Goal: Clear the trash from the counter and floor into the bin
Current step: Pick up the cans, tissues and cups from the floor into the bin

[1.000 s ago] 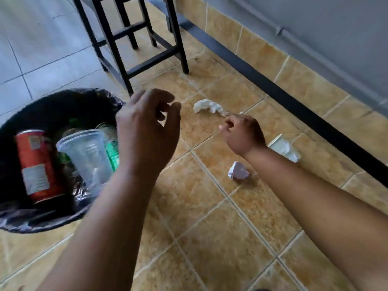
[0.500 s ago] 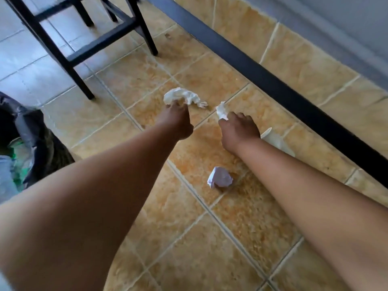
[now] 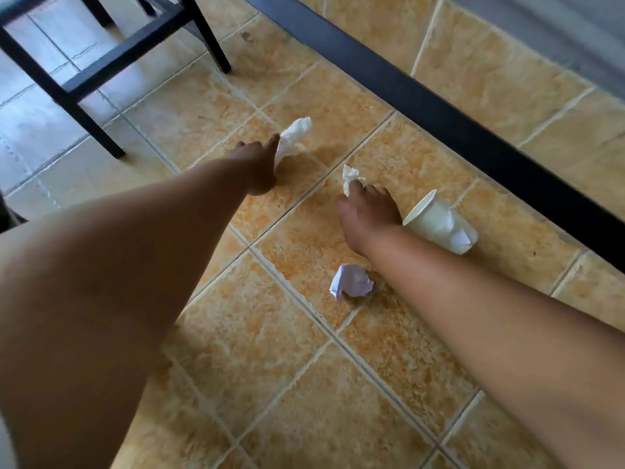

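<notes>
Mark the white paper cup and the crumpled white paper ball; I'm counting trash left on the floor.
white paper cup [image 3: 436,221], head view, on its side wall.
crumpled white paper ball [image 3: 351,284], head view, on its middle.

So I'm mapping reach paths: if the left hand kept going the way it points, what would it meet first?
The left hand already touches the crumpled tissue; beyond that, seemingly bare floor tile.

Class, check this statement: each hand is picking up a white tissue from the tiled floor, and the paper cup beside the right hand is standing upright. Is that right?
Not quite. The head view shows the paper cup lying on its side, not upright. The rest holds: the left hand and right hand each grip a white tissue on the tiled floor.
</notes>
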Motion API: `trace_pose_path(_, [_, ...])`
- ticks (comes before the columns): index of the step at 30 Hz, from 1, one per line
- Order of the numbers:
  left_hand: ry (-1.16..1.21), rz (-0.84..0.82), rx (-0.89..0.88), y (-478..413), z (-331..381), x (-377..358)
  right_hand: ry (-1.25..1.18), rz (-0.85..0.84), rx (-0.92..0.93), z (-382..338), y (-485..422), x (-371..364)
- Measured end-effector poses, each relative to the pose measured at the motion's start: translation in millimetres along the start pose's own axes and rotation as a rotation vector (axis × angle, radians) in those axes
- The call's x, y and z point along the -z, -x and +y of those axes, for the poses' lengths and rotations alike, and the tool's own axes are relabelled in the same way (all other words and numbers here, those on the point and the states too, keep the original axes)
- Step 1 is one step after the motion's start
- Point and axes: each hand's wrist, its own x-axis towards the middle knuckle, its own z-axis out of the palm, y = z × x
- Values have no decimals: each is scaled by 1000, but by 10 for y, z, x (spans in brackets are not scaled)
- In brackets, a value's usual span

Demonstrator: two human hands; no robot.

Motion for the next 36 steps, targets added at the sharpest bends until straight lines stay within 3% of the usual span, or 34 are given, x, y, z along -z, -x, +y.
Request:
trace_pose_path(14, [442, 183, 279, 756, 262, -295, -92, -20, -35, 86, -94, 4])
trace_pose_path(21, [591, 554, 167, 1819, 355, 392, -623, 334, 11, -150, 193, 535])
trace_pose_path(24, [708, 801, 131, 2466, 104, 754, -806, 488, 100, -492, 460, 1063])
trace_pose_path(27, [720, 976, 204, 3036, -363, 1035, -1026, 528, 211, -926, 740, 1527])
trace_pose_path(31, [781, 1012, 473, 3622, -1112, 1039, -1099, 491, 416, -1589, 1012, 1982])
trace_pose_path(36, [690, 785, 710, 4150, -1687, 805, -905, 481, 638, -2286, 1110, 2117])
